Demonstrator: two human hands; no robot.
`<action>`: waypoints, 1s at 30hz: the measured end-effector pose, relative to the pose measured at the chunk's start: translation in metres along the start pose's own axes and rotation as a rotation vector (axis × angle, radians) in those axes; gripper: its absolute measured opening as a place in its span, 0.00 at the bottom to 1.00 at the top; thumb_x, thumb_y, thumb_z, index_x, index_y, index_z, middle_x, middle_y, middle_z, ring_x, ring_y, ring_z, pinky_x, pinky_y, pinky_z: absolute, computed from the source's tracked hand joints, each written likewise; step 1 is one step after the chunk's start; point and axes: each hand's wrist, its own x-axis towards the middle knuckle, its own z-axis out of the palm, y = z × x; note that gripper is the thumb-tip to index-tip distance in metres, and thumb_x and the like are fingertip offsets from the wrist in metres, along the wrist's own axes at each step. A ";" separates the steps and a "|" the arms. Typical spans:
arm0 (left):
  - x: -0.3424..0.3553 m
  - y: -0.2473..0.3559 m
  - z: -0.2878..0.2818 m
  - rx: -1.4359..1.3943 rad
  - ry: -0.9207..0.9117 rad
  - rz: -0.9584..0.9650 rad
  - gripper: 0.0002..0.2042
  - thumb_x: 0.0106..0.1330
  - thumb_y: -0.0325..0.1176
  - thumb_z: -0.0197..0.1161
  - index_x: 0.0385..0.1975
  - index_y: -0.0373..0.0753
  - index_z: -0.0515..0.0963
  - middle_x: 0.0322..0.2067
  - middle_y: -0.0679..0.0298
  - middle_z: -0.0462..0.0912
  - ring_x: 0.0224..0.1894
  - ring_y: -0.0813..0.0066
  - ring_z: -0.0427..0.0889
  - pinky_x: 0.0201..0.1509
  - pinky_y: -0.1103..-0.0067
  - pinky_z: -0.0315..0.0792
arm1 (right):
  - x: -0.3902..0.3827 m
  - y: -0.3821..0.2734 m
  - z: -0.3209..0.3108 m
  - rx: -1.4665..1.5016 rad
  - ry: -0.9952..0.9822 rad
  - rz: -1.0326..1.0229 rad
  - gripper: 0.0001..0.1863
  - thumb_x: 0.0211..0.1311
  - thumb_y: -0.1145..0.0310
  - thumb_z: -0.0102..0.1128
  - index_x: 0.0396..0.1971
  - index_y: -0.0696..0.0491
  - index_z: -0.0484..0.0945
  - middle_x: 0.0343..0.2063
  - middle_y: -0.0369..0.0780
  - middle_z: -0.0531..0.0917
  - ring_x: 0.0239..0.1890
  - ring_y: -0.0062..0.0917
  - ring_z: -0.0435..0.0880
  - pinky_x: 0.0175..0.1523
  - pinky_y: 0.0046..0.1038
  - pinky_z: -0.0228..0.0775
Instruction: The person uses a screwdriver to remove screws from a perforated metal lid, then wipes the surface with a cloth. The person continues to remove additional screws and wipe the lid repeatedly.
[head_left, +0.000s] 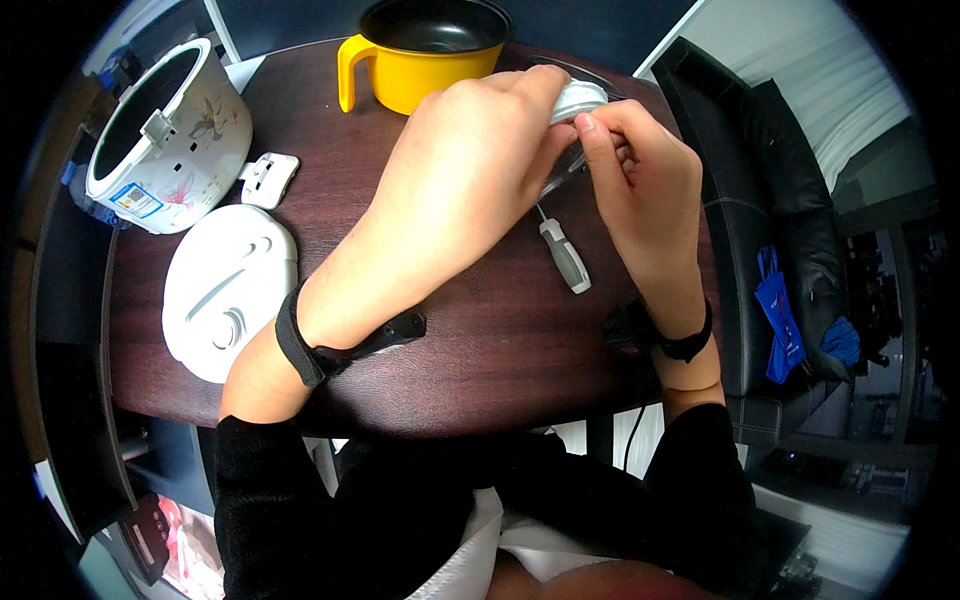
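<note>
Over the far right of the table, both hands meet at a small round white plastic part [578, 100]. My left hand [480, 140] is closed around its left side, with the back of the hand toward me. My right hand [645, 165] pinches at the part's near right edge, thumb against fingertips; whether something smaller is in that pinch is hidden. Behind and below the hands shows the edge of a clear, rimmed lid-like piece [572, 172], mostly covered. A screwdriver [567, 258] with a grey and white handle lies just below, its shaft pointing away from me.
A yellow pot [430, 75] with a black inside stands at the back. To the left are a white flowered rice cooker body [190, 150], a small white plastic piece [270, 180] and a white oval cover [230, 290] beside my left forearm. A black sofa [735, 220] borders the table's right.
</note>
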 end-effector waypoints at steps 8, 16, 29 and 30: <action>0.001 0.001 -0.001 -0.018 -0.016 -0.017 0.15 0.61 0.34 0.67 0.45 0.38 0.77 0.30 0.51 0.82 0.31 0.55 0.84 0.34 0.71 0.77 | 0.002 0.002 -0.003 -0.129 -0.020 -0.100 0.06 0.64 0.70 0.59 0.31 0.57 0.76 0.25 0.46 0.80 0.25 0.40 0.81 0.29 0.34 0.71; -0.001 0.002 -0.001 -0.017 -0.012 -0.018 0.14 0.61 0.31 0.65 0.45 0.36 0.77 0.32 0.48 0.82 0.35 0.51 0.83 0.37 0.69 0.77 | -0.001 0.000 0.005 0.151 -0.033 0.128 0.11 0.68 0.68 0.53 0.28 0.59 0.77 0.17 0.44 0.76 0.18 0.26 0.77 0.25 0.27 0.66; 0.000 0.003 -0.002 -0.042 -0.040 -0.047 0.13 0.61 0.31 0.65 0.45 0.36 0.77 0.31 0.48 0.82 0.35 0.50 0.83 0.37 0.68 0.76 | 0.005 0.003 -0.005 -0.071 -0.057 -0.079 0.10 0.66 0.67 0.57 0.27 0.56 0.77 0.16 0.43 0.76 0.16 0.30 0.77 0.23 0.28 0.65; 0.000 0.003 -0.002 -0.035 -0.036 -0.037 0.13 0.61 0.31 0.65 0.45 0.36 0.76 0.31 0.48 0.82 0.35 0.50 0.83 0.37 0.68 0.76 | 0.004 0.004 -0.004 -0.114 -0.044 -0.104 0.09 0.65 0.67 0.57 0.28 0.56 0.77 0.16 0.43 0.76 0.16 0.30 0.78 0.23 0.28 0.66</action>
